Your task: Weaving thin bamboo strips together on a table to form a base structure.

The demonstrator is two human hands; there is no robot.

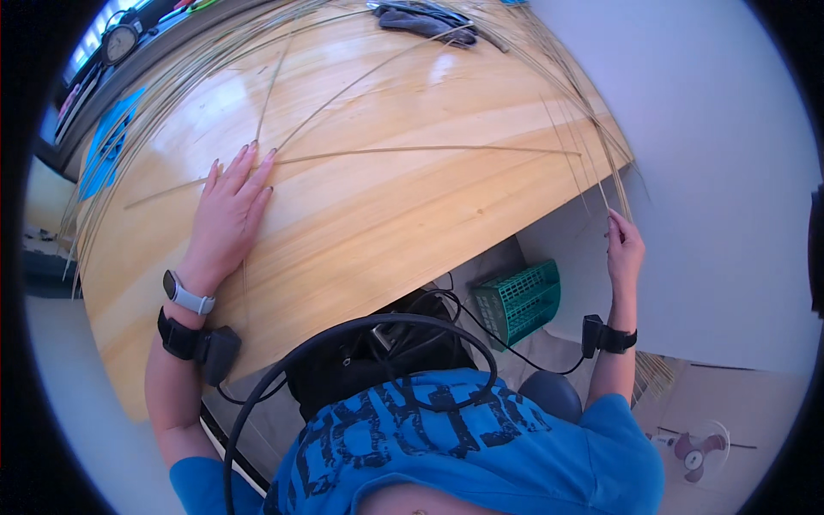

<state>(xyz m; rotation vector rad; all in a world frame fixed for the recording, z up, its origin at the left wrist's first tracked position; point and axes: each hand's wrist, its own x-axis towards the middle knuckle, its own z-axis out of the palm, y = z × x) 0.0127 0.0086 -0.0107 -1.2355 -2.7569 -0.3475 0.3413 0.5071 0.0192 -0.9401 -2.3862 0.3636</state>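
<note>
My left hand [227, 210] lies flat on the wooden table [386, 215], fingers stretched forward. Its fingertips rest where several thin tan strips, like cane or bamboo, cross and fan out. One crossing strip [429, 148] runs rightward across the tabletop; another strip [352, 84] slants away to the far side. Beyond the table's right edge, my right hand [626, 245] is closed in a pinch on the end of a thin strip [603, 193]. More long strips [584, 99] lie beside it along that edge, some hanging over the corner.
Dark gloves [421, 24] lie at the far side. A bundle of long strips [176, 94] curves along the left edge over a blue sheet [107, 150]. Below the table are a green plastic basket [519, 305] and black cables [451, 296]. A small fan [695, 455] stands lower right.
</note>
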